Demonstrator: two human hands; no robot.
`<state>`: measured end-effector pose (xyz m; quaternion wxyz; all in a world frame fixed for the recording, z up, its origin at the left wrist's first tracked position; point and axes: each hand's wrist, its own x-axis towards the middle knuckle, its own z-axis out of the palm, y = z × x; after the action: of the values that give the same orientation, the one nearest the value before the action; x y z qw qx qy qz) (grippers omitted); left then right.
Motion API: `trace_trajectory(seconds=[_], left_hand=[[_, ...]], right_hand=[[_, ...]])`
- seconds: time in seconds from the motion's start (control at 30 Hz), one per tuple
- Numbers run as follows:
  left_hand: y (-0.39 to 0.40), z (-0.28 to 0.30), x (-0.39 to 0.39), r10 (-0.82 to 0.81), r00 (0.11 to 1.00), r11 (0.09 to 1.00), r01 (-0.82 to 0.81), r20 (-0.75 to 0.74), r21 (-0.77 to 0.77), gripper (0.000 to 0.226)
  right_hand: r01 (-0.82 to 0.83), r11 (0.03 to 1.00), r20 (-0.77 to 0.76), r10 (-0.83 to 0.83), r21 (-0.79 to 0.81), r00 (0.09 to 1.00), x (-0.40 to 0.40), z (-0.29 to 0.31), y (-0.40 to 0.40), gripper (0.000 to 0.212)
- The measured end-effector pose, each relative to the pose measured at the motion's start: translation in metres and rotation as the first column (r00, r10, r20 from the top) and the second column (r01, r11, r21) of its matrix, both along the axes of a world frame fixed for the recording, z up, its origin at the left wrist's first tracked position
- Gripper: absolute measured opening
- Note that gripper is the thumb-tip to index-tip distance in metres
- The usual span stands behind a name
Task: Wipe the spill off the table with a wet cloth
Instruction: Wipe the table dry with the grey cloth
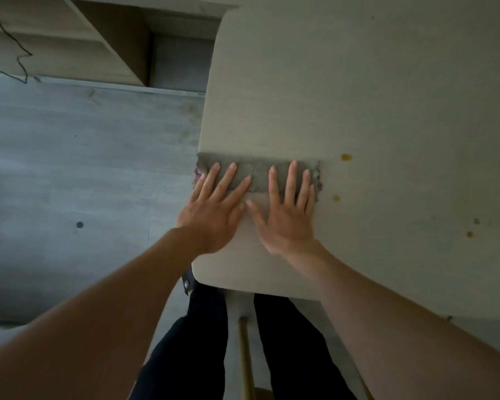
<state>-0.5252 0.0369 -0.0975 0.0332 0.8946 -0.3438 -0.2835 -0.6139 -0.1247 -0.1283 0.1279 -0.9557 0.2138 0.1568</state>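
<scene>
A grey cloth (257, 167) lies folded into a long strip near the left edge of the pale table (373, 82). Both my hands press flat on it with straight, spread fingers. My left hand (214, 206) covers the strip's left end and my right hand (286, 209) its right end, thumbs almost touching. Yellow-brown spill drops sit to the right of the cloth: one spill drop (345, 157) level with its top edge, a smaller spill drop (336, 198) lower down, and two dark spill drops (472, 228) further right.
The table's left edge and rounded front corner (198, 272) lie close to my left hand, with grey floor (84, 168) beyond. Wooden shelving (98, 39) and a black cable (20, 53) are at the far left. My dark trouser legs (205, 342) and a brass-coloured table leg (244, 356) are below.
</scene>
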Motion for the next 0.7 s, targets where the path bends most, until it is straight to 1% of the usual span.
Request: trace_trajectory(seconds=[0.1,0.2,0.3,0.47,0.7], left_hand=[[0.018,-0.001,-0.026,-0.020,0.999,1.000,0.020,-0.034,0.022,0.063],[0.033,0.001,-0.045,-0.032,0.999,0.999,0.033,-0.030,0.030,0.063],[0.049,0.006,-0.067,-0.039,0.995,0.998,0.043,-0.087,0.037,0.065],[0.078,0.011,-0.102,-0.034,0.986,0.998,0.042,-0.164,0.048,0.060],[0.101,0.008,-0.144,-0.078,0.986,0.991,0.093,-0.145,0.098,0.061]], right_hand=[[0.007,1.000,-0.035,-0.007,0.004,0.999,-0.026,0.001,0.016,0.085],[0.008,1.000,-0.062,-0.006,0.016,0.998,-0.047,0.004,0.030,0.085],[0.013,0.999,-0.086,-0.009,0.045,0.996,-0.069,0.009,0.048,0.086],[0.035,0.997,-0.125,-0.027,0.062,0.992,-0.107,0.014,0.079,0.084],[0.065,0.995,-0.096,-0.059,0.069,0.994,-0.157,0.012,0.107,0.079]])
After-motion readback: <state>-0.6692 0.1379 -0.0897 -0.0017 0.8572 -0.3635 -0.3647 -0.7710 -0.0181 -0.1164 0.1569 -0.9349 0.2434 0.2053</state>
